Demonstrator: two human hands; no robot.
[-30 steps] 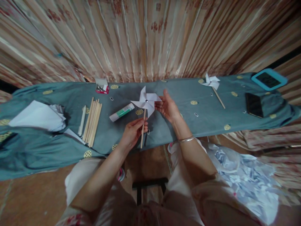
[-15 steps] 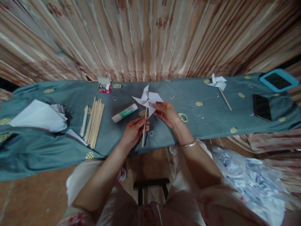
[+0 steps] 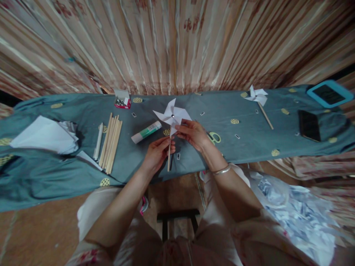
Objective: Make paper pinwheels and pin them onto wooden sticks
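Observation:
A white paper pinwheel [image 3: 167, 116] with a silver pin at its centre is held above the table, its wooden stick pointing down toward me. My left hand [image 3: 157, 154] is closed round the stick just below the blades. With thumb and fingers, my right hand [image 3: 192, 133] pinches the lower right blade. Left of the pinwheel lies a glue stick [image 3: 146, 132] with a green and white label. Partly hidden behind my right wrist are scissors with pale green handles [image 3: 215, 137]. At the back right rests a second pinwheel [image 3: 258, 96] on its stick.
Several wooden sticks [image 3: 111, 144] and a white pen [image 3: 98, 142] lie left of my hands. Beyond them are stacked white paper [image 3: 46, 136] and a small box of pins [image 3: 122, 101]. A phone [image 3: 308, 125] and a blue-framed tablet [image 3: 330, 93] lie far right. A plastic bag of paper scraps [image 3: 302, 218] sits below.
The pinwheel's blades have turned and tilted slightly, and its head has shifted a little left. My right fingers have moved slightly down and left along the blade. My left hand still grips the stick.

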